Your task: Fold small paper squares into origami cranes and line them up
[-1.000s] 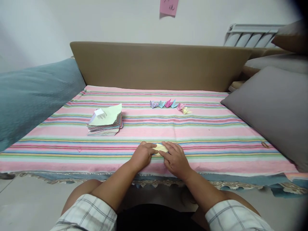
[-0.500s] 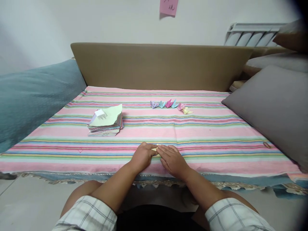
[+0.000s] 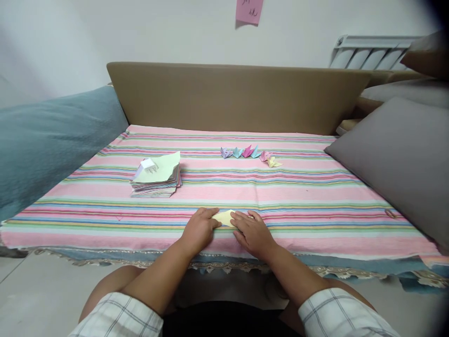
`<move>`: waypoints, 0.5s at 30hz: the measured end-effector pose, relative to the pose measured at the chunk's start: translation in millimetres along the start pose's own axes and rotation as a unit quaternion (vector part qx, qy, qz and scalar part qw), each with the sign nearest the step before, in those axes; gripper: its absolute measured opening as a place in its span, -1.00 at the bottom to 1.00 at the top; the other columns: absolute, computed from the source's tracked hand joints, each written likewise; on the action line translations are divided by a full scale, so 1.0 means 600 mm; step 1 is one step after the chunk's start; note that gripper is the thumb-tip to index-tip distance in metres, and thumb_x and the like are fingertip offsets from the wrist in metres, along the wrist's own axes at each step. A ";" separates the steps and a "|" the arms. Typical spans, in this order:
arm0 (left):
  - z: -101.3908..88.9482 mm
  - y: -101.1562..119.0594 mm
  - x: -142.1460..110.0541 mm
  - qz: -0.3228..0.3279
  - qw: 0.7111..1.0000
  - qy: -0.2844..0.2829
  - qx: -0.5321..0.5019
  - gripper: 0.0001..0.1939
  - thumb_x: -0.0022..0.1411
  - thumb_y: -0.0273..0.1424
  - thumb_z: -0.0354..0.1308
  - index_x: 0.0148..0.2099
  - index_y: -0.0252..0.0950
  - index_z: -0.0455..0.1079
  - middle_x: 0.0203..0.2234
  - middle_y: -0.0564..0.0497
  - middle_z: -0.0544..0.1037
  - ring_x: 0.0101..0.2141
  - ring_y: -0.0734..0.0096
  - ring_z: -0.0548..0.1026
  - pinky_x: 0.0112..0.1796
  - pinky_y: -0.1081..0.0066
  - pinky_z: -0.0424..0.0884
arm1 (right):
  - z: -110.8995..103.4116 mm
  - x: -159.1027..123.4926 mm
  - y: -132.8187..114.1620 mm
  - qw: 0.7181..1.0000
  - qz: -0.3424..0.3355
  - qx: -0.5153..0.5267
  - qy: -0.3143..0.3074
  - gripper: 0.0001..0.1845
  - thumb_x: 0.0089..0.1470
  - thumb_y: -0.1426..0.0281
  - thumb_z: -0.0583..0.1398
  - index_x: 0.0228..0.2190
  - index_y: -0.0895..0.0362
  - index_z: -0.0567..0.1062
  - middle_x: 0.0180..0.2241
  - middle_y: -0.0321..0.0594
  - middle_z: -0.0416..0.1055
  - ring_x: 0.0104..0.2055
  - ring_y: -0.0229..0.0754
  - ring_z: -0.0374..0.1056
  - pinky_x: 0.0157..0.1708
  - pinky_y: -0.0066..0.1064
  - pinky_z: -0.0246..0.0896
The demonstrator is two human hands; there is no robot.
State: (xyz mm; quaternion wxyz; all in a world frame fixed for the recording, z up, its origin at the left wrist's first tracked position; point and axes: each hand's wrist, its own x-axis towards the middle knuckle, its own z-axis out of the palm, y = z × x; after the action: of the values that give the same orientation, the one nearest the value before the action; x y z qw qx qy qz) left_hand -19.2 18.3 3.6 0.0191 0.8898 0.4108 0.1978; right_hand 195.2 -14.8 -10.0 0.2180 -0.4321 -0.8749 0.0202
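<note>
Head view: both forearms, left [image 3: 159, 276] and right [image 3: 296, 271], come in from 7 and 5 o'clock, elbows wide, wrists low. Yellow paper [image 3: 223, 218] lies between the fingertips, near edge of the striped cloth [image 3: 217, 189]. Left hand [image 3: 197, 231] at its 9: thumb and index slightly apart over that end; can't tell if pinching or only pressing. Right hand [image 3: 256, 235] at its 4: fingers close together, laid on the other end, thumb spread below; can't tell if anything is pinched underneath. Step looks like flattening or aligning a fold. Next move, as I read it, calls for one hand pinning the sheet, the other working the crease. From the sheet: paper stack [image 3: 161, 173] at 10, white plug [image 3: 148, 164] on top; folded paper figures [image 3: 247, 151] at 1, farther off.
</note>
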 end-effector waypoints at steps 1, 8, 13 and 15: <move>-0.005 -0.004 0.000 -0.013 1.000 -0.001 -0.008 -0.73 0.08 -0.59 0.04 -0.34 -0.21 0.54 -0.11 -0.07 0.50 -0.18 0.24 0.43 -0.15 0.22 0.37 | 0.000 0.000 0.000 1.000 0.001 0.001 0.000 -0.69 0.16 0.37 0.01 -0.08 0.12 0.37 0.07 -0.09 0.28 0.14 -0.09 0.16 0.06 -0.09 -0.09; -0.024 0.031 0.001 0.019 0.999 0.025 -0.007 -0.64 0.07 -0.57 -0.04 -0.08 -0.28 0.37 0.00 -0.07 0.42 0.05 0.25 0.31 0.14 0.02 0.00 | 0.000 0.002 -0.004 1.000 0.002 0.001 0.006 -0.70 0.16 0.37 0.01 -0.08 0.12 0.35 0.06 -0.10 0.30 0.13 -0.09 0.16 0.06 -0.09 -0.13; 0.011 0.064 -0.007 0.077 0.996 -0.048 0.027 -0.36 0.17 -0.23 0.05 0.23 -0.36 0.00 0.17 -0.19 0.19 0.20 0.15 0.06 0.17 0.02 -0.10 | 0.001 0.002 -0.004 1.000 0.001 -0.008 0.004 -0.65 0.18 0.38 -0.01 -0.01 0.14 0.32 0.04 -0.06 0.32 0.14 -0.10 0.15 0.10 -0.05 -0.17; 0.022 0.061 -0.011 0.068 0.995 -0.053 0.044 -0.27 0.15 -0.15 0.07 0.26 -0.37 -0.07 0.18 -0.22 0.16 0.20 0.15 0.05 0.16 0.07 -0.07 | 0.000 0.000 -0.001 1.000 -0.006 -0.014 -0.006 -0.63 0.19 0.37 -0.02 0.02 0.12 0.30 0.07 -0.08 0.29 0.15 -0.09 0.14 0.12 -0.01 -0.20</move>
State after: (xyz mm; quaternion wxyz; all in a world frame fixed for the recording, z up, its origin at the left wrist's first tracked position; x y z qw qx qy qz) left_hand 8.3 -9.1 -3.6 -0.0117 0.9250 0.3556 0.1332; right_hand 194.9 -15.1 -9.7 0.2070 -0.4295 -0.8790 0.0086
